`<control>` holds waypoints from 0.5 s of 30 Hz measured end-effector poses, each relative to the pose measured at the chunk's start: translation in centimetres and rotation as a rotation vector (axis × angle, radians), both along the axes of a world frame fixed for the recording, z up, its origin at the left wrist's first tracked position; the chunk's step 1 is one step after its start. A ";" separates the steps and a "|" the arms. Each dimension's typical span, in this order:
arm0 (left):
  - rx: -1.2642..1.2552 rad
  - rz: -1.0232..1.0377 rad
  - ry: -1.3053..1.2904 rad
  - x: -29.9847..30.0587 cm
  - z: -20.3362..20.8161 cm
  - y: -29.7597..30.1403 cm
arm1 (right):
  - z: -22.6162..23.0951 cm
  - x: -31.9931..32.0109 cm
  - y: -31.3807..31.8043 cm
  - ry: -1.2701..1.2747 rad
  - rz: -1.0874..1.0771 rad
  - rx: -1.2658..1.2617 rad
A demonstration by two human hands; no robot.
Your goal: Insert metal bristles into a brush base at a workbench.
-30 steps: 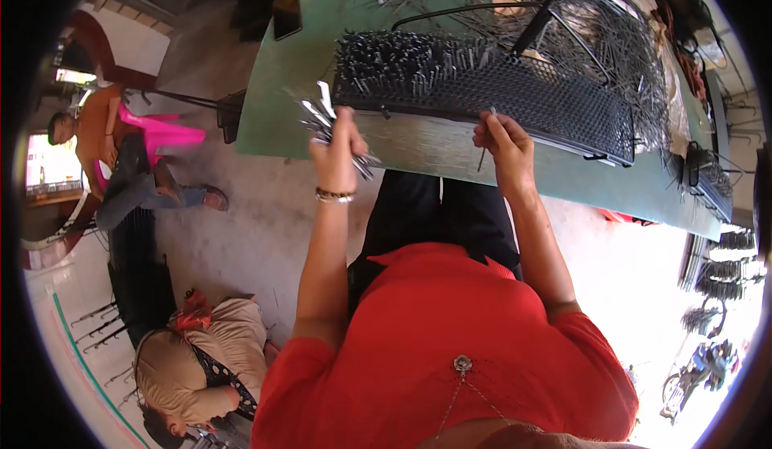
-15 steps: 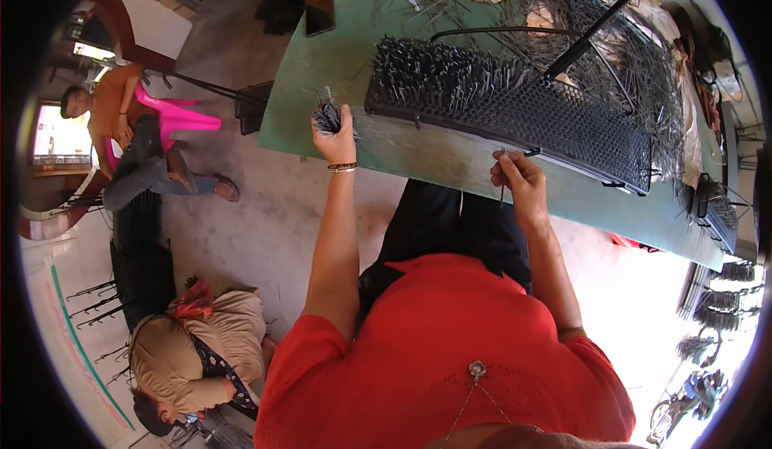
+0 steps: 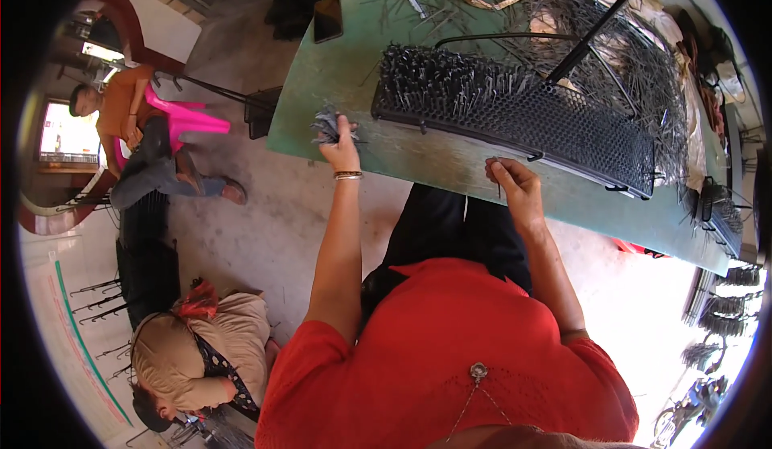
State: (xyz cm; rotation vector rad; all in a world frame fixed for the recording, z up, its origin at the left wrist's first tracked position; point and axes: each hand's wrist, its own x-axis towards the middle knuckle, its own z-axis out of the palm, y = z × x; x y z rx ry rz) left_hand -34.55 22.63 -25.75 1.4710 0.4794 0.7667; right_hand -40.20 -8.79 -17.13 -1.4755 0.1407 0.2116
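My left hand is closed around a bundle of thin dark strips at the left edge of the green table. Their ends stick out above the fingers. By the table's front edge, my right hand pinches one thin dark strip that points downward. Just beyond it stands a long black block with honeycomb holes. Many upright dark strips fill its left part, while open holes show to the right. My right hand is apart from the block.
A large heap of loose dark strips lies behind the block on brown paper. Black metal rods slant above the block. A phone rests at the far left. One person sits on a pink chair; another bends low at lower left.
The whole view has shifted slightly. My right hand has drawn a little back from the block, still pinching the strip. My left hand has turned slightly with its bundle.
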 end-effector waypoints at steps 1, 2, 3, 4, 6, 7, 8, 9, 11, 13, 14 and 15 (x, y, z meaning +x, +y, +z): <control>-0.168 0.035 -0.035 0.0 0.4 0.2 | -0.1 -0.1 -0.2 -0.002 -0.014 -0.002; -0.338 0.069 -0.068 -0.1 0.8 0.5 | -0.3 0.0 -0.3 -0.143 0.007 -0.096; -0.391 0.101 -0.102 -0.4 1.2 0.9 | -0.4 0.1 -0.6 -0.282 0.031 -0.194; -0.531 0.086 -0.140 -0.5 1.6 1.4 | 0.0 0.1 -1.0 -0.282 0.013 -0.206; -0.707 0.010 -0.095 -1.5 2.8 1.8 | 0.8 0.1 -1.7 -0.250 0.038 -0.278; -0.716 -0.010 -0.091 -2.0 3.5 1.1 | 0.7 0.2 -2.0 -0.259 -0.003 -0.253; -0.779 -0.089 -0.034 -2.7 4.3 0.4 | 1.0 0.3 -2.4 -0.259 -0.022 -0.264; -0.837 -0.163 0.022 -3.7 5.4 -0.1 | 1.6 0.5 -2.5 -0.245 -0.052 -0.247; -0.836 -0.308 0.125 -5.7 8.5 -3.2 | 2.5 0.9 -3.2 -0.230 -0.094 -0.240; -0.866 -0.565 0.259 -7.4 9.0 -6.0 | 3.2 1.7 -3.6 -0.333 -0.103 -0.344; -0.906 -0.697 0.300 -8.0 8.8 -7.2 | 3.7 2.2 -3.6 -0.332 -0.109 -0.348; -0.934 -0.758 0.336 -8.3 9.4 -8.7 | 4.4 2.8 -3.7 -0.361 -0.147 -0.317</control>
